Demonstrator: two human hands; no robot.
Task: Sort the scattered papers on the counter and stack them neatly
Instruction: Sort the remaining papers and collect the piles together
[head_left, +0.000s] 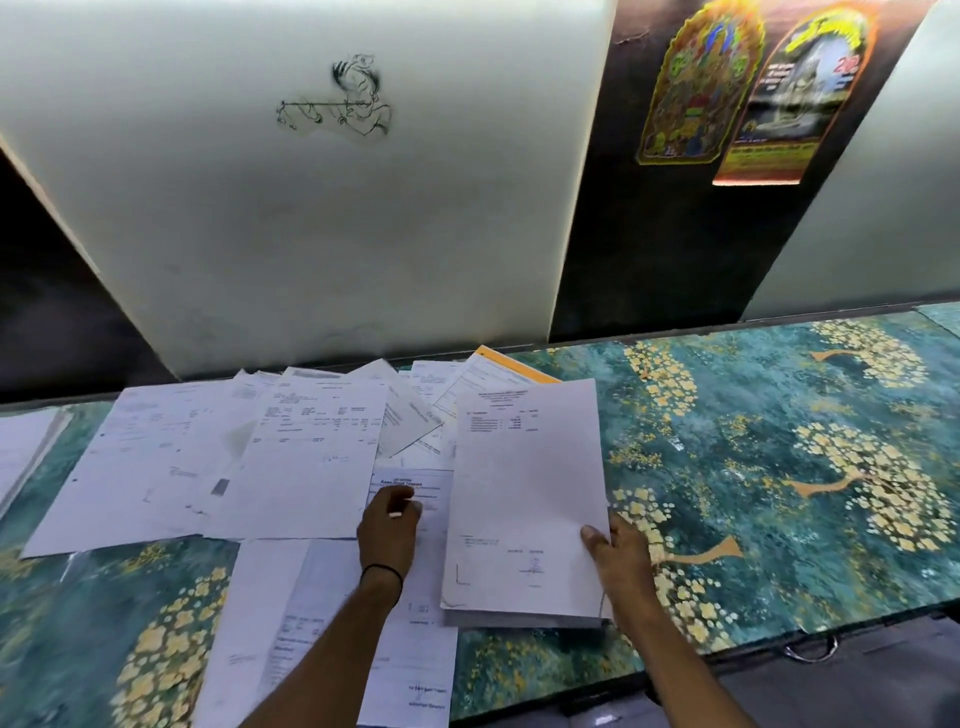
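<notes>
Nearest us, right hand (621, 556) clamps the gathered stack (524, 499) by its right edge, long axis pointing away, while left hand (389, 525), fingers curled, presses a loose sheet (415, 493) just left of it on the desk (779, 467).

Matt white paper sheets (311, 457) lie on a glossy floral-printed counter (753, 467).

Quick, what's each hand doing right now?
Left hand: fingers curled on a loose printed sheet, grip unclear.
Right hand: closed, holding the paper stack.
</notes>
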